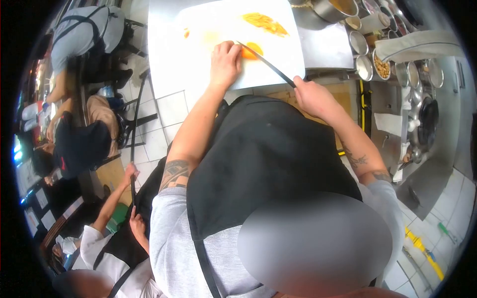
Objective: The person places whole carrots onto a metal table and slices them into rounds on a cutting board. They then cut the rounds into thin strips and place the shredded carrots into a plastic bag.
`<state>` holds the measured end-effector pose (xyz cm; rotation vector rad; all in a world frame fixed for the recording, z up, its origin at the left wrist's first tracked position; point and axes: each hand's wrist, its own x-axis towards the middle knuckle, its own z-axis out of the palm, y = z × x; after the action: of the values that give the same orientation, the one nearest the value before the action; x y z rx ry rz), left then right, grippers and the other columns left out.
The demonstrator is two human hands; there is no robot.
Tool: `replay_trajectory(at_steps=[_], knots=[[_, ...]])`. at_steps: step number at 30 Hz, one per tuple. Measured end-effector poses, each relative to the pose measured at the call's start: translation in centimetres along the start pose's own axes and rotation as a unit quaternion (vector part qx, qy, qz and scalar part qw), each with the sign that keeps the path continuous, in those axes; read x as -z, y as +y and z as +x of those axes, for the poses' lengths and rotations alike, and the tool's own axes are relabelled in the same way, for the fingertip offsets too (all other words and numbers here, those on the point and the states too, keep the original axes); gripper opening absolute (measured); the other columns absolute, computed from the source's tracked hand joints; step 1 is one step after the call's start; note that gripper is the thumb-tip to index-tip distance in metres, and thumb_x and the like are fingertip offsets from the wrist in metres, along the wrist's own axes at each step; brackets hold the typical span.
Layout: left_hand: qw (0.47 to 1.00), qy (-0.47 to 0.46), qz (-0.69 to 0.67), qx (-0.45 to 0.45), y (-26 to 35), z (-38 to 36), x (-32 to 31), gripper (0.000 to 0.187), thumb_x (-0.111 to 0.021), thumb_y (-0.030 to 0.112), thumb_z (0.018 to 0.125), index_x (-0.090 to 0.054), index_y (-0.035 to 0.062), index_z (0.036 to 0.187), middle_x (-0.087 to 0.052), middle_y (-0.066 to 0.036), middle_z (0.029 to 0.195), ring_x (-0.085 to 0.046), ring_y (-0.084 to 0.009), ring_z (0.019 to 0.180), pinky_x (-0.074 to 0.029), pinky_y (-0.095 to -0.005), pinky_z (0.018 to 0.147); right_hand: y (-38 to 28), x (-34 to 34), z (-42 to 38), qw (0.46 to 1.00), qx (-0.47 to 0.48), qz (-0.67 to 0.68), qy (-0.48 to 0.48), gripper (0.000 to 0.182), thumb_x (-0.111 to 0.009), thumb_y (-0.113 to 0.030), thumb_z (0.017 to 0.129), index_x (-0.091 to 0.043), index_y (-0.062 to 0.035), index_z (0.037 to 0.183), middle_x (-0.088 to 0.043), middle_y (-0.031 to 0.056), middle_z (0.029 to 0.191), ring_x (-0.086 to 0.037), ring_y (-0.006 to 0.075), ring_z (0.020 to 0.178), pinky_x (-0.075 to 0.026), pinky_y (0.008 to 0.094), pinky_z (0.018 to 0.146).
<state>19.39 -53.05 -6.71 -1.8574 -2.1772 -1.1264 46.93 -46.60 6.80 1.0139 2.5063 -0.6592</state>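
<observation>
On a white cutting board (218,22) lies an orange piece of food (253,50), with my left hand (226,64) pressed against its left side, fingers curled together. My right hand (314,97) is closed round the handle of a long knife (272,67). The blade slants up and left across the orange piece, its tip near my left fingertips. Further up the board is a pile of thin orange strips (266,24). A small orange scrap (186,33) lies at the board's left.
Metal containers (364,67) and a pot (336,9) stand at the right, beside a folded cloth (417,45). One person (117,248) at lower left holds a long dark handle (134,134). Other people (82,139) are at the left.
</observation>
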Motion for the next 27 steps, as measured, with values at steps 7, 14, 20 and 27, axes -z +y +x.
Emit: replay_trajectory(at_steps=[7,14,20,27], knots=[[1.000,-0.001,-0.003,0.000,-0.1,0.0,0.0,0.023,-0.069,0.008,0.087,-0.069,0.0131,0.110,-0.062,-0.010,0.115,-0.057,-0.0338,0.112,-0.047,-0.0468,0.095,-0.9,2.5,-1.2,0.999,0.002,-0.032,-0.016,0.019,-0.048,-0.011,0.101,-0.054,0.0025,0.112,-0.071,0.0290,0.083,-0.071,0.0482,0.082,-0.056,0.0580,0.076],[1.000,-0.010,-0.006,0.000,0.0,0.1,0.2,0.025,-0.067,0.007,0.086,-0.069,0.0142,0.110,-0.061,-0.009,0.114,-0.057,-0.0335,0.112,-0.046,-0.0464,0.095,-1.8,3.3,-1.5,0.999,-0.004,-0.027,-0.026,0.019,-0.047,-0.006,0.098,-0.055,0.0036,0.112,-0.071,0.0303,0.084,-0.071,0.0486,0.084,-0.056,0.0581,0.077],[1.000,-0.014,-0.001,0.000,0.3,0.1,0.5,0.028,-0.067,0.006,0.086,-0.070,0.0166,0.111,-0.061,-0.009,0.113,-0.057,-0.0330,0.111,-0.046,-0.0463,0.094,-2.4,4.3,-1.7,0.999,-0.017,-0.029,-0.036,0.019,-0.049,-0.008,0.099,-0.055,0.0038,0.112,-0.071,0.0305,0.085,-0.071,0.0488,0.085,-0.056,0.0579,0.078],[1.000,-0.013,-0.002,-0.006,-0.1,0.1,0.4,0.028,-0.066,0.006,0.085,-0.070,0.0168,0.111,-0.061,-0.009,0.112,-0.057,-0.0332,0.110,-0.046,-0.0464,0.093,-2.6,4.6,-2.0,0.999,-0.012,-0.023,-0.043,0.020,-0.048,-0.009,0.100,-0.055,0.0040,0.114,-0.071,0.0312,0.087,-0.071,0.0493,0.087,-0.056,0.0578,0.079]])
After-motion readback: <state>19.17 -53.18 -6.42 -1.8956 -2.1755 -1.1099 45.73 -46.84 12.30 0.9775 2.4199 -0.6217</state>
